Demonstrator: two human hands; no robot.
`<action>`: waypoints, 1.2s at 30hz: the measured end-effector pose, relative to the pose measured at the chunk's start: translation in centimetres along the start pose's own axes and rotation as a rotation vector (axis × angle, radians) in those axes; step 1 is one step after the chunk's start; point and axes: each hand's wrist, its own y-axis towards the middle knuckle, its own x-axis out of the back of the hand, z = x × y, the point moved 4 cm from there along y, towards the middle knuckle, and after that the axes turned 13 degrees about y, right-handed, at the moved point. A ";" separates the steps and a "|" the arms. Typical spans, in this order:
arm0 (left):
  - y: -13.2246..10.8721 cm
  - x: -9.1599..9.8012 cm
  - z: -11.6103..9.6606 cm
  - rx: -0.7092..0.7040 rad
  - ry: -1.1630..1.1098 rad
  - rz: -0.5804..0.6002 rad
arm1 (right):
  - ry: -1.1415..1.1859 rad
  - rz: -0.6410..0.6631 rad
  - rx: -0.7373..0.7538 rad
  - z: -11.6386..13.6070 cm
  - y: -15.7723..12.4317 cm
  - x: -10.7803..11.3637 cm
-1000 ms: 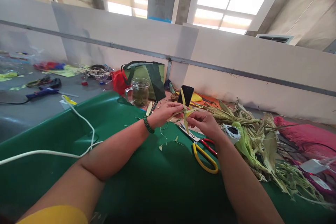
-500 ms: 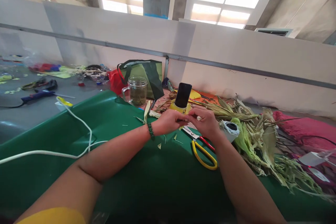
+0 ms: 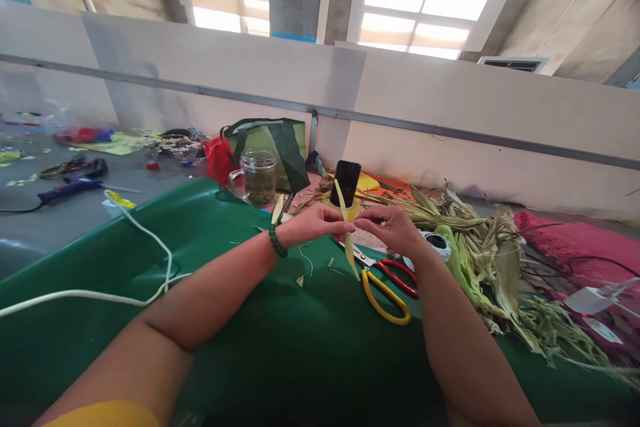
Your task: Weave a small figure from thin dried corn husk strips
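Note:
Both my hands meet over the green table cover point(image 3: 280, 333), pinching a narrow yellow-green leaf strip point(image 3: 346, 230) that runs upright between them. My left hand point(image 3: 315, 223), with a green bead bracelet on the wrist, has its fingers closed on the strip's left side. My right hand point(image 3: 393, 227) pinches it from the right. The strip's lower end hangs down toward the scissors point(image 3: 385, 280), which lie open with yellow and red handles just below my hands.
A black phone point(image 3: 345, 181) stands propped behind my hands. A glass mug point(image 3: 257, 177) and a green bag point(image 3: 273, 147) sit at the back left. Dried corn husks point(image 3: 490, 260) pile up on the right beside a roll of white thread point(image 3: 436, 243). A white cable point(image 3: 125, 280) crosses the left.
The crossed leaf pieces held up a second ago were folded down between my hands; now a single long strip stands upright between them. My hands stayed in nearly the same spot.

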 end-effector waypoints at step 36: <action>0.9 3.0 3.1 0.071 0.020 -0.178 | 0.183 0.158 -0.187 -1.4 -0.3 -4.4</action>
